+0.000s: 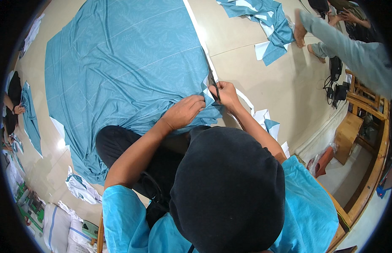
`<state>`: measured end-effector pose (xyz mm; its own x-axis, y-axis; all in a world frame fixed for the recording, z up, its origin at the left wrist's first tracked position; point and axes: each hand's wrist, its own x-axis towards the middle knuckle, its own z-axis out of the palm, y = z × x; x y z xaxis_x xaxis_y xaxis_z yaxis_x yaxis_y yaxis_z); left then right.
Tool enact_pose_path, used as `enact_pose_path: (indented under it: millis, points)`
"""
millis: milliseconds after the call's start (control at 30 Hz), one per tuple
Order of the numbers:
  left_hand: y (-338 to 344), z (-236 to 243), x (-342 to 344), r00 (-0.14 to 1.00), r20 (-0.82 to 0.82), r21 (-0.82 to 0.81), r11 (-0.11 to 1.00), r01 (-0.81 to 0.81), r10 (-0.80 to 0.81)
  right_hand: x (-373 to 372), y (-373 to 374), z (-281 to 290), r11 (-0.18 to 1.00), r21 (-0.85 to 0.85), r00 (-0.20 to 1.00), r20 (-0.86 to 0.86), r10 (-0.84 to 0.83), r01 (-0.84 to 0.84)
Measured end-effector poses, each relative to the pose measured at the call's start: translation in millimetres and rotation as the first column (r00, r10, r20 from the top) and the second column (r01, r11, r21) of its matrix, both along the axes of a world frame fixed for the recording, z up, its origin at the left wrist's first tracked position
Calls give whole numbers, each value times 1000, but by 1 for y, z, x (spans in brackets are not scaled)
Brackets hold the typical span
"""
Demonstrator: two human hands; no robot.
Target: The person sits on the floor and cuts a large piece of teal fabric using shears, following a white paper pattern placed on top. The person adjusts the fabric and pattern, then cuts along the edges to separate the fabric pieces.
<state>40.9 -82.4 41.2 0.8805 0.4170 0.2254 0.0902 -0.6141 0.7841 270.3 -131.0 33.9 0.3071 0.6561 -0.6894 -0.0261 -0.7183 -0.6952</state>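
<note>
A large teal fabric (120, 55) with a faint leaf pattern and thin pale lines spreads over the floor and bunches against my crossed legs. My right hand (226, 96) is closed round the handles of dark scissors (212, 79), whose blades point away from me along the fabric's right edge. A white strip (199, 31) runs along that edge, with a folded white corner beside the scissors. Just left of them, my left hand (185, 111) grips the bunched fabric near the edge, fingertips bent onto it. Its exact pinch is partly hidden.
Teal and white scraps (269, 29) lie at the far right near another person's bare feet (300, 29). Cut pieces (267, 122) lie beside my right forearm. A wooden frame (364, 107) stands at right. White sacks (56, 227) sit at lower left; another person's hand (19, 109) shows at left.
</note>
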Motion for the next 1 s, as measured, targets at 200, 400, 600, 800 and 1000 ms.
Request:
enact_pose_path:
  millis: [200, 400, 600, 800, 1000]
  points:
    - [0, -2, 0, 999, 28, 32, 999, -21, 20, -2, 1, -2, 999, 21, 999, -26, -31, 32]
    - [0, -2, -1, 999, 32, 23, 1000, -11, 10, -1, 0, -9, 999, 26, 998, -44, -39, 40]
    - [1, -2, 0, 1000, 27, 15, 1000, -13, 12, 1, -2, -16, 999, 34, 1000, -26, -15, 16]
    - [1, 0, -1, 1000, 23, 5, 1000, -12, 12, -1, 1, -8, 999, 24, 998, -64, -27, 28]
    - [1, 0, -3, 1000, 10, -18, 1000, 17, -16, -1, 16, 3, 999, 9, 998, -44, -40, 40]
